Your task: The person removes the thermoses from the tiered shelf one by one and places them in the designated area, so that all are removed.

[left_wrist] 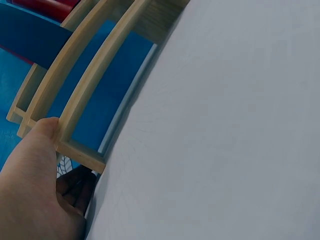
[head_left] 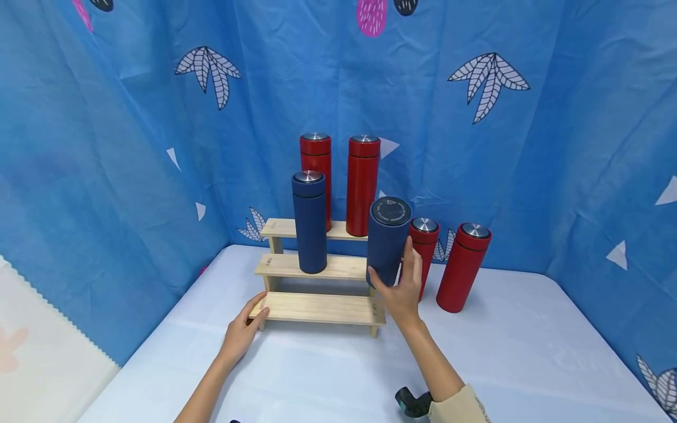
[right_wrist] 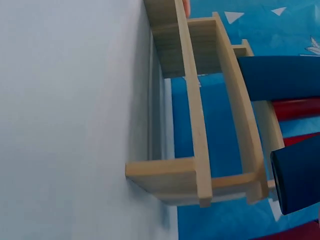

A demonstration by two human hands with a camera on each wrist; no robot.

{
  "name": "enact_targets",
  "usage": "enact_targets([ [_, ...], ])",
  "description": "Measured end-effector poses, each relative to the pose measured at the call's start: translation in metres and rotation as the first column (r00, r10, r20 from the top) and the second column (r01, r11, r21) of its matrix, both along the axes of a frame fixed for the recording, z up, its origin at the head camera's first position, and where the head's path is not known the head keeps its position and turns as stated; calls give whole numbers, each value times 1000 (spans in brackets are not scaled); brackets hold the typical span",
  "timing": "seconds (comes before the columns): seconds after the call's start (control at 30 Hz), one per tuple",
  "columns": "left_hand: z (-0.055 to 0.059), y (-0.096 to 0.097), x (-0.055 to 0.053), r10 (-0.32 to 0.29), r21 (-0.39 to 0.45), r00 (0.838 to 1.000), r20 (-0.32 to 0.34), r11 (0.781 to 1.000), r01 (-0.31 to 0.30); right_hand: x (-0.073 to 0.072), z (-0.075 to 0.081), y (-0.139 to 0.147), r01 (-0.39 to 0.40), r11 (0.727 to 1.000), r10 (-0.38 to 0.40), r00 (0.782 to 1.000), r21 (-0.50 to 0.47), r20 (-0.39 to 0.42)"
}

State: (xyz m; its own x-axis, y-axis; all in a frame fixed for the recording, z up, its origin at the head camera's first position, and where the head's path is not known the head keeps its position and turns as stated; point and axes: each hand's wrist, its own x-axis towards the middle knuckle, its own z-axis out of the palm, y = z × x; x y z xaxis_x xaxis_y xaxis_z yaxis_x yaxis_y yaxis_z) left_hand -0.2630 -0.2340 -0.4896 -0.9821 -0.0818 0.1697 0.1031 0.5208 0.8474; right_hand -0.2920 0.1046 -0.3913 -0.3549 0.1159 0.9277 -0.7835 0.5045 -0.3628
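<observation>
Right hand (head_left: 402, 288): its grip is spread to bottle width and curled round a blue flask (head_left: 384, 247).
Blue flask in hand: printed base uppermost, by the right end of the wooden stand (right_wrist: 170, 182); contact with it cannot be told.
Slip risk: a smooth-looking body in a one-handed hold could twist or drop.
Knock risk: swinging right could topple the nearer red flask (head_left: 425, 238), which stands close by on the tabletop (head_left: 529, 352).
Left hand (head_left: 243, 329): its grip is closed about the bottom shelf's (head_left: 317, 308) left end; a tug there could jog the flasks above.
Middle shelf (head_left: 346, 267): narrow; a base overhanging its front or right edge would likely tip.
Second blue flask (head_left: 310, 226): upright, left of this shelf's centre; sideways bumps threaten it.
Tabletop room: widest from the farther red flask (head_left: 463, 267) toward the right edge and front right corner; tightest behind the stand, along the far edge.
</observation>
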Motion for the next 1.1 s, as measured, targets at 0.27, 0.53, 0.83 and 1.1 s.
enact_targets([
  [0.27,-2,0,-2,-5,-2,1000,-4,1000,5,18,13,32,72,997,-73,997,-28,-33],
  [0.53,-3,-1,-2,1,2,1000,-4,1000,-1,26,26,82,189,977,-197,978,-101,-71],
  [0.83,-3,0,-3,7,-5,1000,-5,1000,-7,33,34,139,373,913,-377,926,-164,5],
  [1.1,-2,0,-2,7,-10,1000,-6,1000,-7,26,17,175,497,853,-477,866,-158,148],
])
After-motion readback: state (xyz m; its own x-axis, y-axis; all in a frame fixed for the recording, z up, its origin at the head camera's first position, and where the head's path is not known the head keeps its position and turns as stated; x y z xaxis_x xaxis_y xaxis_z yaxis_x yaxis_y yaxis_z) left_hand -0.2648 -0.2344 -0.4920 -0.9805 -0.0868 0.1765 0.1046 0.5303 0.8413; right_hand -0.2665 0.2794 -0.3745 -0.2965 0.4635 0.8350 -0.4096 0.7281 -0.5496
